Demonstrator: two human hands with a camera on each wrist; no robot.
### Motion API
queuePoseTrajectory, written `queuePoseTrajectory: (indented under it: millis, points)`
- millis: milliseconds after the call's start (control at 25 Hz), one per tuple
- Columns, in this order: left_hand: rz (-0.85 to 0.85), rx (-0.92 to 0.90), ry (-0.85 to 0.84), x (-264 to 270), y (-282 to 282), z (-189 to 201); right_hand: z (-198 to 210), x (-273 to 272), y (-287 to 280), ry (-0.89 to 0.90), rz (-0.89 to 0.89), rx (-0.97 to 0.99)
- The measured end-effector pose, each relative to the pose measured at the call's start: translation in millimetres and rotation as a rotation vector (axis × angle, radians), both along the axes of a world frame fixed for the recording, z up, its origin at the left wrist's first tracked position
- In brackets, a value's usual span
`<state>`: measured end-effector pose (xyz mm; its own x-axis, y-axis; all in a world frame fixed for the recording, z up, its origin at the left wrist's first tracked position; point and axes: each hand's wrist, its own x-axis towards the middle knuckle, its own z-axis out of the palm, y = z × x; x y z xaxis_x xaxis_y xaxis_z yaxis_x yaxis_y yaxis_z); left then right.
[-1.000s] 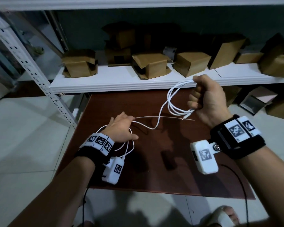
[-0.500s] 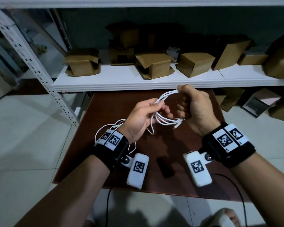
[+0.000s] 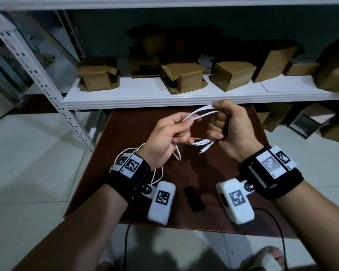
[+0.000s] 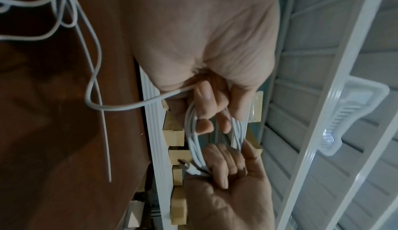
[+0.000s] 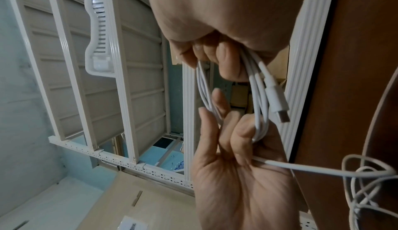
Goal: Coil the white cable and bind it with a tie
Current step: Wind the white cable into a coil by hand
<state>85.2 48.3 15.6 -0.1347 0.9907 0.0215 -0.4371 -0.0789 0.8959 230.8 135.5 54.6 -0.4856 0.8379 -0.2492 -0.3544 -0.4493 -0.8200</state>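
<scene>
The white cable [image 3: 203,112] is gathered into several loops held over the brown table [image 3: 123,137]. My right hand [image 3: 216,125] grips one end of the bundle in a fist, and its plug [image 3: 205,148] sticks out below. My left hand [image 3: 184,127] curls its fingers round the other end. The left wrist view shows the loops [image 4: 193,131] running between the left fingers [image 4: 204,107] and the right hand [image 4: 226,167]. The plug [image 5: 277,102] hangs free beside the coil. Loose cable [image 3: 125,153] trails to the table by my left wrist. A thinner pale strand [image 4: 105,140] lies there too.
A white shelf [image 3: 145,98] with several cardboard boxes [image 3: 184,77] runs just behind the table. Its perforated metal post [image 3: 47,90] stands at the left. A small black object [image 3: 194,199] lies on the table near its front edge. More boxes [image 3: 309,122] sit on the floor at the right.
My left hand rose from the table with the cable and joined the loops held by my right hand. The right hand came down and inward. Both now hold the coil.
</scene>
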Motion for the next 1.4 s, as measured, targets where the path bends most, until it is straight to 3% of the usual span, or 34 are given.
queuePoseTrajectory:
  millis: [80, 240, 320, 400, 600, 880, 1040, 1160, 1400]
  points:
    - [0.019, -0.029, 0.012, 0, 0, 3, -2, -1, -3, -0.003, 0.033, -0.002]
    - [-0.059, -0.135, -0.186, -2, -2, 14, -1, -4, -9, -0.010, 0.115, -0.004]
    - [-0.094, -0.121, -0.120, -2, -3, 15, -2, -4, -8, -0.026, 0.142, 0.010]
    - [-0.097, -0.095, -0.045, -4, -5, 16, 0, -1, -4, -0.044, 0.237, 0.036]
    - [-0.065, -0.194, -0.221, -9, -9, 15, 3, 4, -3, -0.034, 0.477, 0.071]
    - [-0.027, -0.200, -0.251, -1, -5, 7, -3, -4, -5, 0.074, 0.219, -0.084]
    - [-0.070, -0.168, -0.391, 7, -5, 3, -6, -7, -10, 0.023, 0.096, -0.054]
    - [-0.064, -0.174, -0.438, 0, -6, 6, -8, -10, -13, -0.011, 0.120, -0.010]
    - [0.066, -0.258, -0.264, -10, -5, 11, -13, -5, -15, 0.028, 0.345, 0.038]
